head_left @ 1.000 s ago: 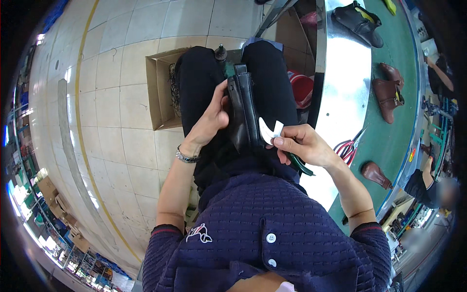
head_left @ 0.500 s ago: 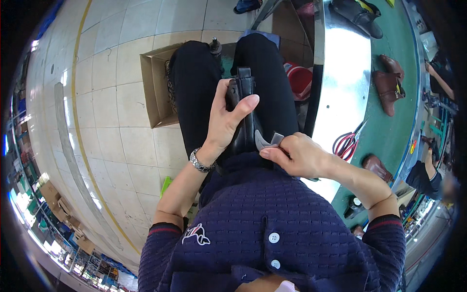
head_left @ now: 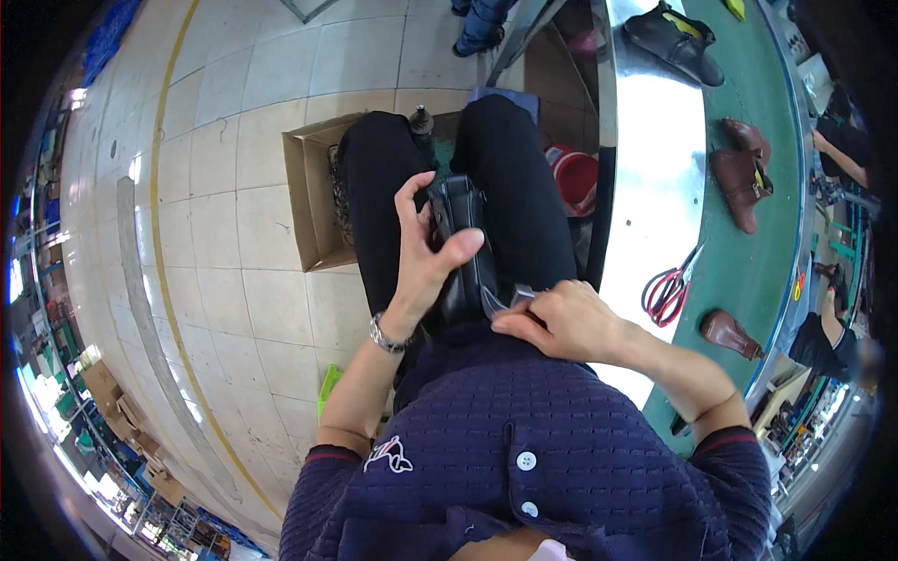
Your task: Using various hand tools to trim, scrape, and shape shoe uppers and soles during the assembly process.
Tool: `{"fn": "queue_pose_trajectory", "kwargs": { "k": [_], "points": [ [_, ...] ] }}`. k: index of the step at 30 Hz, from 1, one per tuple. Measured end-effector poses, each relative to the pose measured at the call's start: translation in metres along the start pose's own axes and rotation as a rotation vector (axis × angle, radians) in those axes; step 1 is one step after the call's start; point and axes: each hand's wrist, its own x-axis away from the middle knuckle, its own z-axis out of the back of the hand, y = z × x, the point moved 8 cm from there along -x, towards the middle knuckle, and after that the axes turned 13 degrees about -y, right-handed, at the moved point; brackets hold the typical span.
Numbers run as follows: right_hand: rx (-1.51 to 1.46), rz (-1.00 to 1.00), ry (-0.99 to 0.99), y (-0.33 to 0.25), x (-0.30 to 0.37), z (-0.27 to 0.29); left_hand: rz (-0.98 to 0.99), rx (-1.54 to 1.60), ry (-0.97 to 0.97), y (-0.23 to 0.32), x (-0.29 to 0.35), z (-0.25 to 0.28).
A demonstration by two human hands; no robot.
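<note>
A glossy black leather boot (head_left: 465, 220), partly hidden, lies lengthwise between my thighs, its near end against my shirt. My left hand (head_left: 428, 257) grips it from the left, thumb across the top and fingers curled around the far left side. On the boot's right side, close to my waist, my right hand (head_left: 566, 323) is closed on a hooked metal knife (head_left: 494, 302). The curved grey blade points toward the boot and seems to touch its side, though the exact contact cannot be made out.
At my right runs a workbench with a shiny metal strip (head_left: 655, 178) and green top, bearing red-handled scissors (head_left: 666, 294), brown boots (head_left: 744, 187) and a black shoe (head_left: 675, 42). An open cardboard box (head_left: 304, 201) stands left of my legs; a red bucket (head_left: 572, 178) sits under the bench.
The whole view has shifted slightly. My left index finger has lifted and spread at the boot's far end, and the boot has turned a little. The knife stays by its right side.
</note>
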Motion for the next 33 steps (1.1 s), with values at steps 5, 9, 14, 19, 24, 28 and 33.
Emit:
{"fn": "queue_pose_trajectory", "kwargs": {
  "k": [5,9,14,19,24,28,33],
  "points": [
    [-0.329,-0.230,0.301,0.068,0.037,0.005,-0.180,-0.092,-0.086,0.017,0.028,-0.022],
    [0.042,-0.618,0.617,0.157,0.065,0.027,-0.303,-0.492,-0.257,0.035,0.035,-0.040],
    [0.186,-0.794,0.796,0.201,0.091,0.036,-0.453,-0.476,-0.411,0.052,0.022,-0.068],
    [0.136,-0.083,0.839,0.103,0.065,0.066,-0.463,-0.359,-0.552,0.072,0.011,-0.084],
    [0.191,0.383,0.795,0.052,0.050,0.075,-0.331,-0.127,-0.428,0.083,-0.025,-0.095],
    [-0.085,0.577,0.852,0.050,0.063,0.072,-0.167,0.414,-0.453,0.102,-0.054,-0.109],
    [-0.662,0.229,0.855,0.089,0.102,0.027,0.078,0.048,-0.266,0.041,-0.091,-0.055]
  ]
}}
